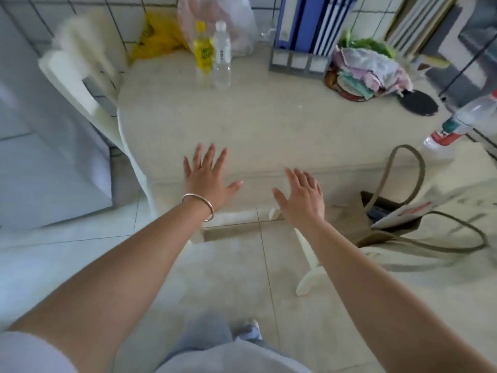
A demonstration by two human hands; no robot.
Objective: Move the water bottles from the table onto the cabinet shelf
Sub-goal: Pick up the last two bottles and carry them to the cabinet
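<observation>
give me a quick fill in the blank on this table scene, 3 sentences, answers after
1. Both hands, left and right, hold ____.
2. The clear bottle stands right beside a bottle with a ____ cap.
3. The bracelet is on the ____ wrist.

Answers: nothing; yellow; left

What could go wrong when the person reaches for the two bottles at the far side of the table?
1. The yellow bottle and the clear bottle stand upright, side by side; gripping one may topple the other.
2. Both the left hand and the right hand are open at the near edge, so the reach is long.
3. A plastic bag behind may snag.
</observation>
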